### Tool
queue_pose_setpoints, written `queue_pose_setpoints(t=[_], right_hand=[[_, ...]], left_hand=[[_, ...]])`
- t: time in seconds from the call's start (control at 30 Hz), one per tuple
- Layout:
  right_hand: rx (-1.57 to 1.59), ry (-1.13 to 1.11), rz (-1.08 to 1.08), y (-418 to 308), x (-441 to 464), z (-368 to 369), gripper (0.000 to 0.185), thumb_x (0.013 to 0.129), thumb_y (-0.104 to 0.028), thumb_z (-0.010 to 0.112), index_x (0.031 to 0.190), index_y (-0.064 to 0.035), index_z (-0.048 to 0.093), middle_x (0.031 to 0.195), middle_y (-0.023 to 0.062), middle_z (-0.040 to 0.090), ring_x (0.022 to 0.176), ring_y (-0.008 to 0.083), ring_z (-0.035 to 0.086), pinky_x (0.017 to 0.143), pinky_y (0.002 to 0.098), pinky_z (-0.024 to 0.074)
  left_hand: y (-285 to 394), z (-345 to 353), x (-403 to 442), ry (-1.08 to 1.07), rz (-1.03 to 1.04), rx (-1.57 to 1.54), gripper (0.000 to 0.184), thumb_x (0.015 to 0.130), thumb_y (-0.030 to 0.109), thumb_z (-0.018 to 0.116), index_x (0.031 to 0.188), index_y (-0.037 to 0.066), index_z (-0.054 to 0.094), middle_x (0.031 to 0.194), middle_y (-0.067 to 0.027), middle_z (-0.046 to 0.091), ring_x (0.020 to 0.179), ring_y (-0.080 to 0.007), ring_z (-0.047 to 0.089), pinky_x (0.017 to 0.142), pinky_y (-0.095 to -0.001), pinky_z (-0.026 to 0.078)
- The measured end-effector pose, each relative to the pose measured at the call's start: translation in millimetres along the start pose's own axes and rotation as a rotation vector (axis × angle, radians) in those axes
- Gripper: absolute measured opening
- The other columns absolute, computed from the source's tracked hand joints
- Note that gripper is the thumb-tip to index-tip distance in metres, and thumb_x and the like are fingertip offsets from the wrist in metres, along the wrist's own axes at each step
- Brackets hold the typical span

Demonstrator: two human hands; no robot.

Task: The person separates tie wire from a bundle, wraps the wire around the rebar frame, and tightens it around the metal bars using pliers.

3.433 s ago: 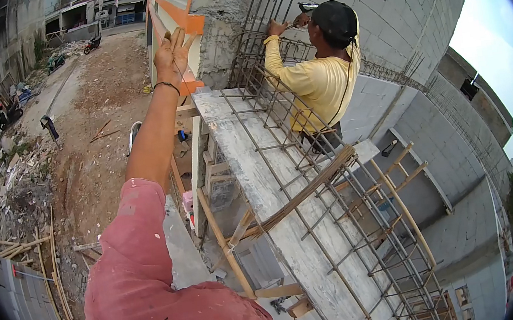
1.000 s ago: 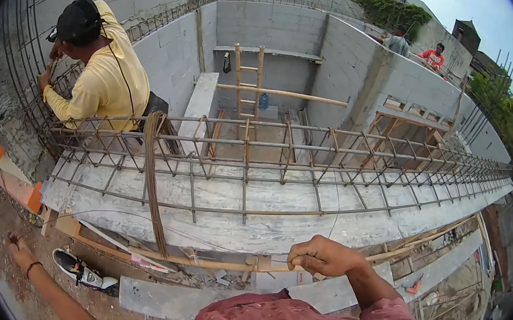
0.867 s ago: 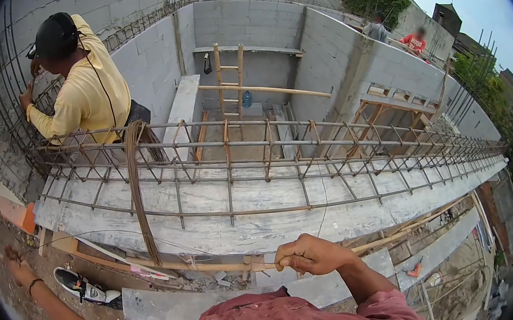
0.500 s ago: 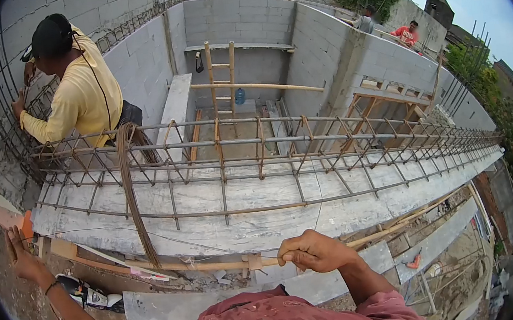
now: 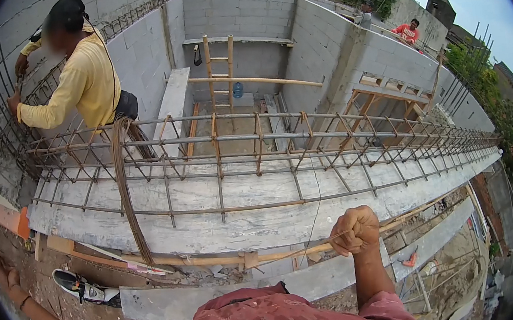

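My right hand (image 5: pixel 356 231) is closed around a thin wire (image 5: pixel 293 255), in front of the long grey formwork board (image 5: pixel 251 227). The wire runs leftward from the fist, and where it ends is hard to make out. Far to the left, my left hand (image 5: pixel 8 277) is held out low over the ground with its fingers apart. Above the board lies a long rebar cage (image 5: pixel 216 139). A bundle of thin brown tie wire (image 5: pixel 125 194) hangs over the cage on its left part.
A co-worker in a yellow shirt (image 5: pixel 80 85) stands at upright rebars (image 5: pixel 1 94) on the left. Behind the cage are a bamboo ladder (image 5: pixel 220 75) and block walls. Another person in red (image 5: pixel 407 31) is at the far wall. A motorbike (image 5: pixel 84 287) stands below.
My right hand has moved to the right and up, and the wire at it now shows. My left hand has moved left and down. The yellow-shirted co-worker stands more upright.
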State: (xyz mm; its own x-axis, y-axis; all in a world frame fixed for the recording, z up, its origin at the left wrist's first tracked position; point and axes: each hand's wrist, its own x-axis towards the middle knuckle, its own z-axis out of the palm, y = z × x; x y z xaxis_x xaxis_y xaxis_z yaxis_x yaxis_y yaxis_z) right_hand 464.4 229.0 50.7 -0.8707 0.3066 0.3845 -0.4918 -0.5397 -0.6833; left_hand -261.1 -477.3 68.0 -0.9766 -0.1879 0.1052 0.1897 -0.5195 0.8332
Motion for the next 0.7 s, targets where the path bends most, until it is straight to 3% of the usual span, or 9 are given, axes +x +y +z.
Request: queue_pose_setpoints(t=[0.03, 0.1, 0.13, 0.2, 0.23, 0.33, 0.47, 0.53, 0.7], right_hand=[[0.012, 0.002, 0.003, 3.9, 3.6, -6.5, 0.02, 0.098, -0.011, 0.057, 0.09, 0.0067, 0.059, 0.056, 0.0106, 0.051, 0.048, 0.0214, 0.053, 0.049, 0.0338, 0.0422], [-0.411, 0.552, 0.213, 13.0, 14.5, -15.5, 0.012, 0.094, -0.007, 0.059, 0.09, 0.0041, 0.061, 0.056, 0.0151, 0.054, 0.049, 0.0316, 0.055, 0.051, 0.0395, 0.0452], [-0.404, 0.553, 0.22, 20.5, 17.4, -12.6, 0.012, 0.094, -0.007, 0.059, 0.09, 0.0041, 0.061, 0.056, 0.0151, 0.054, 0.049, 0.0316, 0.055, 0.051, 0.0395, 0.0452], [-1.802, 0.098, 0.329, 34.7, 31.8, 1.1, 0.006, 0.089, -0.002, 0.057, 0.093, -0.0022, 0.061, 0.063, 0.0172, 0.061, 0.058, 0.0376, 0.062, 0.056, 0.0447, 0.0477], [-1.855, -0.081, 0.656, 30.8, 38.2, 19.6, 0.011, 0.088, -0.002, 0.056, 0.095, -0.0064, 0.062, 0.077, 0.0177, 0.068, 0.07, 0.0423, 0.065, 0.063, 0.05, 0.0486], [-1.253, -0.781, 0.7, 23.8, 41.4, 26.4, 0.007, 0.091, 0.001, 0.054, 0.092, -0.0016, 0.061, 0.07, 0.0174, 0.064, 0.068, 0.0393, 0.063, 0.058, 0.0453, 0.0476], [-0.421, -0.835, 0.538, -7.7, 59.4, 31.8, 0.014, 0.096, -0.005, 0.057, 0.086, 0.0045, 0.058, 0.057, 0.014, 0.055, 0.051, 0.0317, 0.056, 0.05, 0.0402, 0.0429], [-0.116, -0.414, 0.155, -8.3, 58.9, 28.9, 0.028, 0.102, -0.015, 0.056, 0.086, 0.0081, 0.058, 0.052, 0.0025, 0.041, 0.04, 0.0161, 0.039, 0.043, 0.0318, 0.035], [-0.265, 0.049, 0.389, -1.4, 74.4, 14.7, 0.035, 0.102, -0.024, 0.059, 0.083, 0.0058, 0.059, 0.048, -0.0029, 0.038, 0.039, 0.0076, 0.033, 0.043, 0.0285, 0.0391]], left_hand=[[2.2, -12.9, 3.0, 0.002, 0.004, 0.011, 0.044, 0.102, 0.019, 0.06, 0.141, 0.0, 0.051, 0.133, -0.0096, 0.061, 0.125, -0.0168, 0.056, 0.104, -0.0256, 0.043], [7.7, -42.8, 15.5, -0.601, -0.457, -0.662, 0.039, 0.101, 0.007, 0.058, 0.14, 0.002, 0.053, 0.125, -0.0096, 0.062, 0.117, -0.016, 0.057, 0.093, -0.0238, 0.044], [14.7, -48.7, 17.7, -0.596, -0.458, -0.652, 0.039, 0.101, 0.007, 0.058, 0.14, 0.002, 0.053, 0.125, -0.0096, 0.062, 0.117, -0.016, 0.057, 0.093, -0.0238, 0.044], [26.5, -50.8, 4.9, -0.528, -0.335, -0.785, 0.027, 0.098, -0.001, 0.058, 0.125, 0.003, 0.06, 0.11, -0.0078, 0.06, 0.105, -0.0169, 0.055, 0.082, -0.0244, 0.041], [36.2, -53.2, 7.2, -0.52, -0.334, -0.789, 0.027, 0.098, -0.001, 0.058, 0.125, 0.003, 0.06, 0.11, -0.0078, 0.06, 0.105, -0.0169, 0.055, 0.082, -0.0244, 0.041], [56.5, -76.7, 44.8, -0.602, -0.218, -0.827, 0.012, 0.097, -0.002, 0.059, 0.108, 0.003, 0.059, 0.104, -0.0068, 0.055, 0.101, -0.0193, 0.05, 0.079, -0.0301, 0.04], [58.6, -95.9, 46.1, -0.483, -0.026, -0.803, 0.01, 0.096, -0.003, 0.059, 0.103, 0.002, 0.056, 0.1, -0.0066, 0.051, 0.098, -0.0203, 0.047, 0.08, -0.0345, 0.04], [61.7, -104.8, 48.7, -0.427, 0.063, -0.779, 0.01, 0.095, -0.004, 0.06, 0.1, 0.002, 0.054, 0.098, -0.0065, 0.049, 0.097, -0.0208, 0.046, 0.08, -0.0368, 0.04], [-1.1, -112.7, -16.9, -0.31, -0.089, -1.184, 0.01, 0.084, -0.006, 0.066, 0.091, 0.0, 0.063, 0.091, -0.0089, 0.054, 0.088, -0.0232, 0.049, 0.079, -0.0397, 0.041]])
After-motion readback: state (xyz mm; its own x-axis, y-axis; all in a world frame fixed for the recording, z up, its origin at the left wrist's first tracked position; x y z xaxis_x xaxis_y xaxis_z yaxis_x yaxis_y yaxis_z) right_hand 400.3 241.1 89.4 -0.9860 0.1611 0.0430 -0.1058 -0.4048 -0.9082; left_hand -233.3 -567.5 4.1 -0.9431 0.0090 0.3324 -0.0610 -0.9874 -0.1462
